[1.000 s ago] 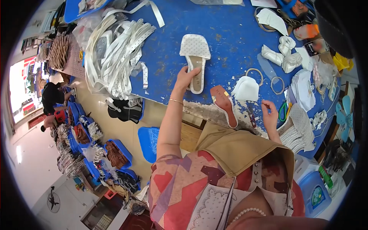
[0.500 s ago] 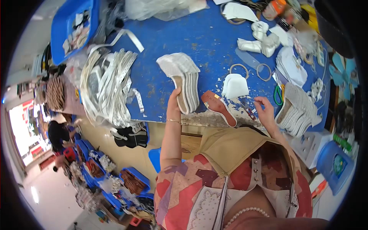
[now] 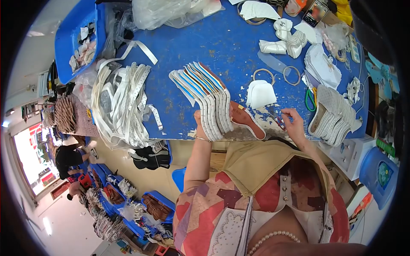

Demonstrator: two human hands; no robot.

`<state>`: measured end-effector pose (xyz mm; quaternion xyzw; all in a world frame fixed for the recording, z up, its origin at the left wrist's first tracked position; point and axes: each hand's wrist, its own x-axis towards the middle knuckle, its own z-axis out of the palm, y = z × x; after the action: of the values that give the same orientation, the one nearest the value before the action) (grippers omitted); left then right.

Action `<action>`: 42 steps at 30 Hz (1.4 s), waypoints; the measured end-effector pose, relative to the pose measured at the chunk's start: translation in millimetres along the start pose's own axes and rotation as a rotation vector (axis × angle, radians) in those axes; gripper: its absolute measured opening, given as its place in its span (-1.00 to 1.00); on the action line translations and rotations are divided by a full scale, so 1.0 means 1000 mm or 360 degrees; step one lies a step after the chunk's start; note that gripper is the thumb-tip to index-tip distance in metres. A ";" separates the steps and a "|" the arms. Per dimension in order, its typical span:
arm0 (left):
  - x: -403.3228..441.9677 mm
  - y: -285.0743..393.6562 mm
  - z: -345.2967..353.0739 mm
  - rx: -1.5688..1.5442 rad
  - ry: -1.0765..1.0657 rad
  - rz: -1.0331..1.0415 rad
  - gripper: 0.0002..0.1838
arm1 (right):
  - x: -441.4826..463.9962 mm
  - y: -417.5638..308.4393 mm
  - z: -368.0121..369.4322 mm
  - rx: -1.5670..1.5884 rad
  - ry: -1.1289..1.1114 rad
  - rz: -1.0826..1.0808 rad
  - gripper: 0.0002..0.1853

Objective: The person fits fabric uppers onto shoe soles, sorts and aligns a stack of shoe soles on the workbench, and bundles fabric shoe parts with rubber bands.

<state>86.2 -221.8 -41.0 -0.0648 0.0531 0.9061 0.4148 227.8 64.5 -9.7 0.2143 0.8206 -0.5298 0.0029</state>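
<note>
My left hand [image 3: 198,123] is closed round the heel end of a stack of insoles [image 3: 213,106], held above the table's front edge. The stack's white edges face me, with blue and brown layers showing at the far, bent end; most of my fingers are hidden behind it. Just right of the stack lies a single reddish-brown insole [image 3: 250,123] with a pale rim, partly covered by it. My right hand [image 3: 294,123] hovers at the table edge with loosely bent fingers, nothing visible in them. A small dark-and-red item [image 3: 278,121] lies beside its fingertips.
On the blue table [image 3: 205,42] are a heap of white straps [image 3: 124,102], white pads [image 3: 261,94], tape rings [image 3: 292,75], green-handled scissors [image 3: 310,100] and another insole stack [image 3: 335,113]. A blue bin [image 3: 81,40] stands far left. Another person [image 3: 68,162] is on the floor side.
My left hand has turned the insole stack, so its layered edges now show instead of the top insole, and moved it slightly right and nearer me. My right hand has barely moved.
</note>
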 end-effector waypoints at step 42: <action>-0.039 0.049 -0.026 0.1531 0.1559 0.0248 -0.51 | -0.021 -0.017 0.001 -0.0061 -0.0372 -0.0288 -0.81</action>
<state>76.1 -286.6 -57.9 -0.2712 0.6350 0.6753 0.2593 240.8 50.7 9.2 0.0761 0.8406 -0.5335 0.0547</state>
